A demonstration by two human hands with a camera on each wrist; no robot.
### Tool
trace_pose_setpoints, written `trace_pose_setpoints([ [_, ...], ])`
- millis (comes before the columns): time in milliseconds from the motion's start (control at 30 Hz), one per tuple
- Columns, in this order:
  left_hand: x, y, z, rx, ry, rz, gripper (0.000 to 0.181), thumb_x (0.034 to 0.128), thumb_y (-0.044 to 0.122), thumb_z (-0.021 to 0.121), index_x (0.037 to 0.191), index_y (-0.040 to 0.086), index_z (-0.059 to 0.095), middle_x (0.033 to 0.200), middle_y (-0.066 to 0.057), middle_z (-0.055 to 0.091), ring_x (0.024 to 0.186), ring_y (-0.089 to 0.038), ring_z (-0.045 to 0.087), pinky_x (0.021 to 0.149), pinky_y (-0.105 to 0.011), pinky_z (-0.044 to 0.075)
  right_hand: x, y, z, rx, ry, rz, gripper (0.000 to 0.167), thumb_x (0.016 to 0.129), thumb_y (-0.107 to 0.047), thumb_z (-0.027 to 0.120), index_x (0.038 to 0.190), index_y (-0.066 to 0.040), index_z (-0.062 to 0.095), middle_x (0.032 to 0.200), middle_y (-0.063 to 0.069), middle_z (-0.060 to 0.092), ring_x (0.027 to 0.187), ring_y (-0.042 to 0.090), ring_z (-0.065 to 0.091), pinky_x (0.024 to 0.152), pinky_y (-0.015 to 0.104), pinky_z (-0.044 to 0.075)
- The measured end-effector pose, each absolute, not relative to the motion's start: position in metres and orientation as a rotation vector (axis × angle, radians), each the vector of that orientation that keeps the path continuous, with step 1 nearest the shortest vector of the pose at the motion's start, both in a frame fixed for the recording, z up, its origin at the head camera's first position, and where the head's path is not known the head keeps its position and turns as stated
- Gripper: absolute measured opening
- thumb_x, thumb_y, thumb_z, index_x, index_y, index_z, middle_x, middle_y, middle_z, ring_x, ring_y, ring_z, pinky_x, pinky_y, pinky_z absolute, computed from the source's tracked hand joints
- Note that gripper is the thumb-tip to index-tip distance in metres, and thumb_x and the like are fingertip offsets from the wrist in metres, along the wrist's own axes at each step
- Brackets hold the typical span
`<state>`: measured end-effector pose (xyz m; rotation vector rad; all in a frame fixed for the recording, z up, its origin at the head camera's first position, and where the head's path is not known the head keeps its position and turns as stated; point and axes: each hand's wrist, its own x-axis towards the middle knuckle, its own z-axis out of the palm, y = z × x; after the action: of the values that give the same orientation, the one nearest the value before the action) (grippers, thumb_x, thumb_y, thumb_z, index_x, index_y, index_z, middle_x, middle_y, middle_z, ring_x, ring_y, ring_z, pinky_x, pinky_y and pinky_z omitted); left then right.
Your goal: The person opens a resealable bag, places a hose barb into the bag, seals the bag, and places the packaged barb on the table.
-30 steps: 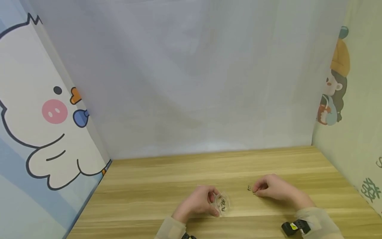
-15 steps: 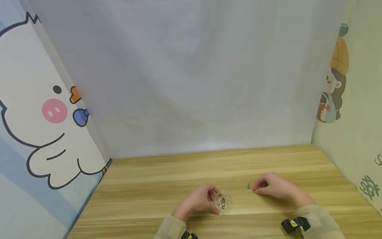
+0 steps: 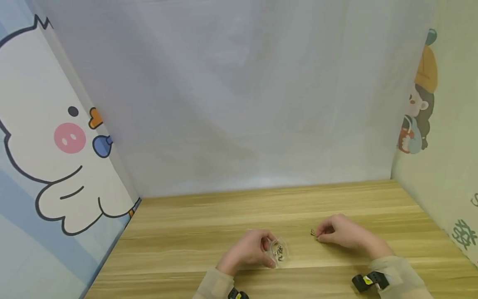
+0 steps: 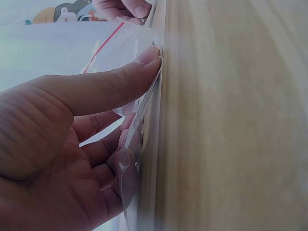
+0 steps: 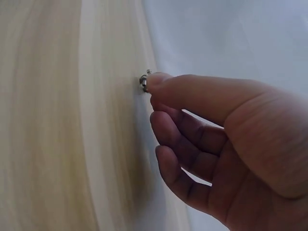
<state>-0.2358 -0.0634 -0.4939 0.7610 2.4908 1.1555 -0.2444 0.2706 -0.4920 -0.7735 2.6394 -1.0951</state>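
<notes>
My left hand (image 3: pixel 251 250) holds a small clear zip bag (image 3: pixel 285 254) by its mouth, low over the table. A red stripe runs along one edge of the bag (image 4: pixel 103 47) in the left wrist view. Several small shiny metal pieces (image 3: pixel 279 252) lie inside it; their exact kind is too small to tell. To the right, my right hand (image 3: pixel 342 233) pinches a small metal piece (image 5: pixel 144 83) between thumb and forefinger at the tabletop. Another small metal piece (image 3: pixel 312 232) lies right by those fingertips.
The wood-grain table (image 3: pixel 194 232) stretches out around both hands. A pale grey curtain (image 3: pixel 242 104) hangs behind it. Printed cartoon cloths (image 3: pixel 41 133) stand at the left and right sides.
My right hand has shifted slightly left, bringing its fingertips closer to the loose metal piece. The left hand and the bag stay nearly still.
</notes>
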Motion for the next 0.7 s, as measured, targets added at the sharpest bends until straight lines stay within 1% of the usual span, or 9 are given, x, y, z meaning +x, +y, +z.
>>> trace_pose_setpoints([
  [100,-0.236,-0.064,-0.495,0.762,2.480,1.169,0.054,0.0633,-0.004,0.101,0.110,0.004,0.073,0.084,-0.003,0.062,0.070,-0.006,0.052,0.068,-0.023,0.048,-0.244,0.266,-0.489,-0.806,2.658,-1.091,0.006,0.098,-0.018,0.079,0.097,-0.012,0.079,0.094,-0.010,0.075,0.085,0.003,0.065,0.077,0.028,0.056],
  [367,-0.236,-0.065,-0.495,0.758,2.475,1.179,0.055,0.0633,-0.003,0.101,0.111,0.004,0.073,0.084,-0.003,0.062,0.071,-0.006,0.052,0.068,-0.024,0.048,-0.240,0.248,-0.487,-0.873,2.720,-1.050,0.005,0.098,-0.020,0.080,0.096,-0.016,0.080,0.091,-0.015,0.074,0.084,0.000,0.065,0.076,0.029,0.056],
  [533,-0.236,-0.065,-0.495,0.754,2.478,1.175,0.056,0.0636,-0.003,0.101,0.112,0.004,0.074,0.084,-0.002,0.062,0.071,-0.007,0.052,0.068,-0.024,0.048,-0.236,0.234,-0.488,-0.898,2.734,-1.058,0.001,0.096,-0.016,0.080,0.095,-0.017,0.080,0.090,-0.016,0.073,0.083,-0.001,0.065,0.076,0.029,0.057],
  [633,-0.236,-0.065,-0.496,0.750,2.482,1.172,0.055,0.0632,-0.003,0.101,0.111,0.004,0.074,0.083,-0.001,0.061,0.071,-0.007,0.052,0.068,-0.024,0.047,-0.234,0.224,-0.489,-0.919,2.710,-1.093,0.005,0.094,-0.012,0.080,0.096,-0.016,0.080,0.090,-0.014,0.074,0.083,0.000,0.065,0.076,0.028,0.057],
  [700,-0.236,-0.064,-0.495,0.748,2.481,1.179,0.055,0.0628,-0.003,0.101,0.110,0.004,0.074,0.083,0.000,0.061,0.071,-0.007,0.052,0.067,-0.024,0.047,-0.232,0.218,-0.488,-0.926,2.684,-1.128,0.004,0.094,-0.011,0.079,0.097,-0.014,0.080,0.091,-0.011,0.075,0.083,0.001,0.065,0.076,0.028,0.057],
])
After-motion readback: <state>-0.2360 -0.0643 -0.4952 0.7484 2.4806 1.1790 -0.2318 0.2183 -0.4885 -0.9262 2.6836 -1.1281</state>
